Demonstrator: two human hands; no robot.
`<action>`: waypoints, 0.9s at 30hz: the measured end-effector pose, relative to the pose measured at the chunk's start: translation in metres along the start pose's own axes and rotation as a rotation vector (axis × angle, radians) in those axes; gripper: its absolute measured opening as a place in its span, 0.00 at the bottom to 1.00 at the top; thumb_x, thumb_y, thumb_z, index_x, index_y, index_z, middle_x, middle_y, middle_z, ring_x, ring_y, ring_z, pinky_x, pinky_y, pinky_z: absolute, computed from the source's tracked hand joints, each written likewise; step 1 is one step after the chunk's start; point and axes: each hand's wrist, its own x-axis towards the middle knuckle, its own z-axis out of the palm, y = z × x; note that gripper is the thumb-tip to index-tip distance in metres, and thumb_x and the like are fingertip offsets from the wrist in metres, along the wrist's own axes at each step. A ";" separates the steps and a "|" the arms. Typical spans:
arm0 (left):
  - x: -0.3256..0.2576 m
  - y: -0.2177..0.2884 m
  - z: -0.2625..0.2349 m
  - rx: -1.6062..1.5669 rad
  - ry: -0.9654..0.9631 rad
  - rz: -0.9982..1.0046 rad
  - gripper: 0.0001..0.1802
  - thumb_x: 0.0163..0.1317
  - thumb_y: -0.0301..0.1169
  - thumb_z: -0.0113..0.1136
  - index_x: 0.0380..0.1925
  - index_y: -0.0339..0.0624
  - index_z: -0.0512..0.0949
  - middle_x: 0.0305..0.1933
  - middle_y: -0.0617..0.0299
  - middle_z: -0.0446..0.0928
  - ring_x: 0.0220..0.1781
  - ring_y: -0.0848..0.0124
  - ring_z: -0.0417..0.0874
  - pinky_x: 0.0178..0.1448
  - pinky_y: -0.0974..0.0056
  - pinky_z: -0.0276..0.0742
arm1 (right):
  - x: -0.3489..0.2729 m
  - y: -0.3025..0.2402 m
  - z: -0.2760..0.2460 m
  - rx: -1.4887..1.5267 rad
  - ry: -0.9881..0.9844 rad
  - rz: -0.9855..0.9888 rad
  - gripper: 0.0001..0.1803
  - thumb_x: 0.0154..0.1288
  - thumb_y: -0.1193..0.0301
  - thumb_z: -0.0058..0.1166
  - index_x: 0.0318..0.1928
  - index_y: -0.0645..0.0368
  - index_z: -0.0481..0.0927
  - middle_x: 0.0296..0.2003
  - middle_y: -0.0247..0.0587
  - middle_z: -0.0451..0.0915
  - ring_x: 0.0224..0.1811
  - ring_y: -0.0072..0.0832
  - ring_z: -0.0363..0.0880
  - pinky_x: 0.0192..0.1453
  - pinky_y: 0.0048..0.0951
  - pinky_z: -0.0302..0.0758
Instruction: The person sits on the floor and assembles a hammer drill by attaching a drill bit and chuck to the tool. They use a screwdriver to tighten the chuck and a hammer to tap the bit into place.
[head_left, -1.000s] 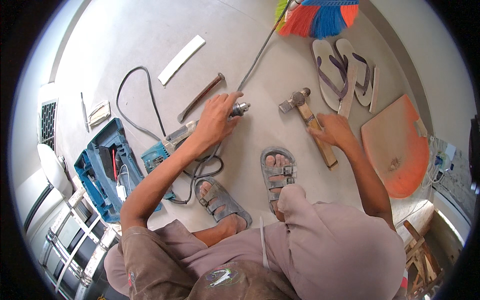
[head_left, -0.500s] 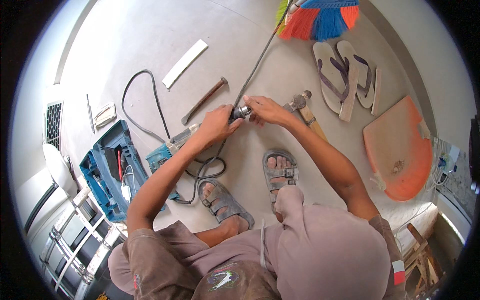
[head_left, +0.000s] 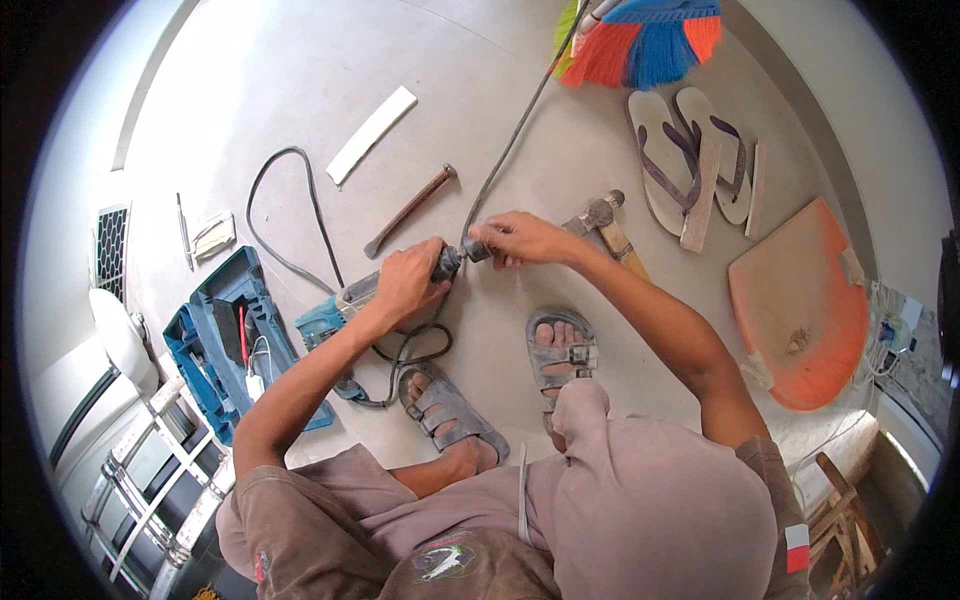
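Observation:
A teal and grey rotary hammer drill lies on its side on the floor before me, its front end pointing right. My left hand is wrapped round the drill's front body, just behind the black collar. At the drill's tip, the fingers of my right hand are closed on a short black cylindrical piece, probably a chuck part. A bit of bare metal shows between that piece and the collar. My right fingers are slightly blurred. The drill's black cord loops on the floor around it.
A chisel-like metal bar and a white strip lie beyond my hands. A hammer rests to the right, near flip-flops and an orange dustpan. An open blue case sits left, by a ladder. A broom is ahead.
The drill's tip and my left hand have shifted slightly left and down. My right hand has turned and lowered, now covering less of the drill's tip; the black piece shows in its fingers.

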 end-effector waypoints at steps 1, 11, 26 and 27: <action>-0.002 -0.001 0.000 -0.003 0.009 0.006 0.24 0.48 0.34 0.72 0.40 0.41 0.69 0.37 0.50 0.78 0.43 0.47 0.81 0.43 0.47 0.75 | -0.001 0.002 0.008 -0.080 0.020 -0.059 0.25 0.69 0.55 0.60 0.57 0.57 0.74 0.40 0.40 0.82 0.42 0.27 0.81 0.46 0.28 0.79; -0.013 0.003 -0.019 -0.047 -0.038 0.013 0.24 0.50 0.32 0.71 0.44 0.41 0.69 0.39 0.49 0.77 0.46 0.46 0.80 0.46 0.47 0.75 | -0.030 -0.006 0.020 -0.160 0.315 -0.520 0.33 0.61 0.53 0.65 0.61 0.56 0.72 0.49 0.45 0.79 0.53 0.37 0.78 0.58 0.40 0.75; -0.028 0.003 -0.060 -0.204 -0.230 0.109 0.22 0.64 0.37 0.65 0.45 0.36 0.65 0.44 0.41 0.75 0.47 0.40 0.76 0.50 0.44 0.70 | -0.034 -0.083 0.023 -0.202 -0.049 0.048 0.38 0.59 0.57 0.65 0.67 0.55 0.66 0.55 0.51 0.77 0.61 0.47 0.76 0.68 0.42 0.70; -0.029 -0.006 -0.049 -0.191 -0.158 0.147 0.21 0.63 0.37 0.65 0.45 0.37 0.67 0.43 0.42 0.76 0.46 0.42 0.77 0.50 0.45 0.71 | -0.037 -0.085 0.024 -0.324 -0.014 -0.022 0.37 0.60 0.56 0.65 0.66 0.56 0.67 0.52 0.52 0.79 0.58 0.48 0.78 0.67 0.42 0.71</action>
